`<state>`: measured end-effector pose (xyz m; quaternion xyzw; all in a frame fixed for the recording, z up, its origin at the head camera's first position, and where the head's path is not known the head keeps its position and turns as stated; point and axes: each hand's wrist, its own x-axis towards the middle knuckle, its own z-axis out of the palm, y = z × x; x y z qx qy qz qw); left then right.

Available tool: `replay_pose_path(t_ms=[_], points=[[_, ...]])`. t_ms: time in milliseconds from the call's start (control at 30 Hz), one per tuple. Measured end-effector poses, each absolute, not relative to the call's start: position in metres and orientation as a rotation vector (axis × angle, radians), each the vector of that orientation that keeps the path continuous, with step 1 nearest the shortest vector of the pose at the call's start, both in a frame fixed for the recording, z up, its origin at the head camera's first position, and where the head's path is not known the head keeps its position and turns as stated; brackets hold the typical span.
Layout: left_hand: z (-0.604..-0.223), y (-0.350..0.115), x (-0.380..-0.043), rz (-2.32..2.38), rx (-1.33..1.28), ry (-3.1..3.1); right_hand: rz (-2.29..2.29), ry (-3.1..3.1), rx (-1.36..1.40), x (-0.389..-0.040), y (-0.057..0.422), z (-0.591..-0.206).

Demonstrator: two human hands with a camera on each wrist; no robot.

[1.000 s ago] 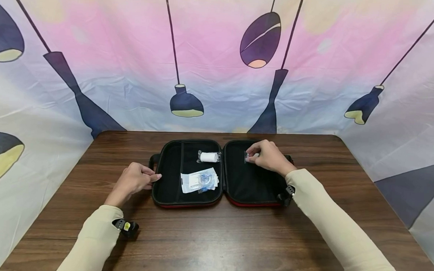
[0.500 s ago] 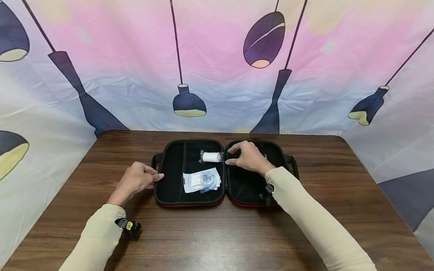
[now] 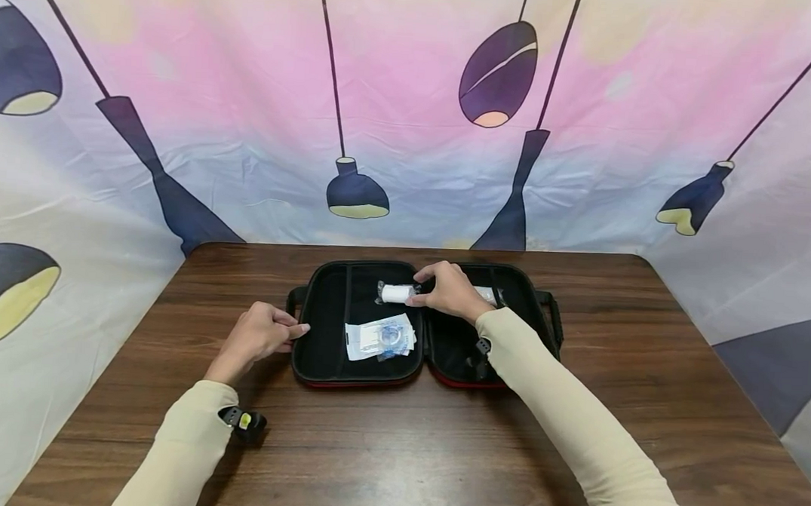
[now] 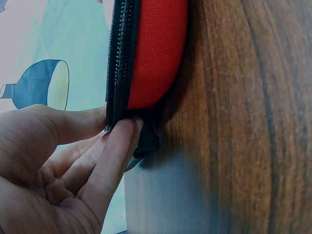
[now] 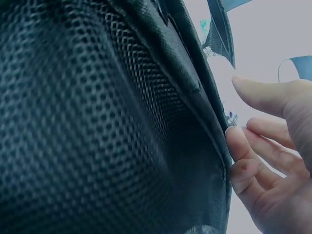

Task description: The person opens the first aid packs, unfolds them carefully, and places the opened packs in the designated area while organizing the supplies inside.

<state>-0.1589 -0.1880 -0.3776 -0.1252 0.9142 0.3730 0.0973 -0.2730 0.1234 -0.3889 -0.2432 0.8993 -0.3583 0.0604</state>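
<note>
Across a wood-grained table (image 3: 369, 463), an unfolded black case (image 3: 322, 340) is held at its outer left rim by the left hand (image 3: 255, 341), the edge pinched between thumb and fingers. Inside the left half, close to the hinge, a white roll (image 3: 395, 293) is seen lying in a clear wrapper, its long axis set from left to right, one end pointed at the right hand (image 3: 450, 293). By that hand, extended over the hinge, the nearer place is taken; the left hand is kept well apart at the far rim. Thumb and forefinger of the right hand are parted, with nothing seen gripped between them. From those fingertips the roll lies directly to the left, its right end just beside the thumb; whether it is touched cannot be told. Nearer the person, a blue-and-white packet (image 3: 364, 342) is laid in the same half.
</note>
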Motion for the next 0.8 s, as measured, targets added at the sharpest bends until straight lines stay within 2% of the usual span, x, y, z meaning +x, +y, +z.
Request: replay_pose_path(t_ms=[800], points=[[-0.378, -0.188, -0.160, 1.095, -0.393, 2.702, -1.084, 2.728, -0.810, -0.274, 0.116, -0.389]])
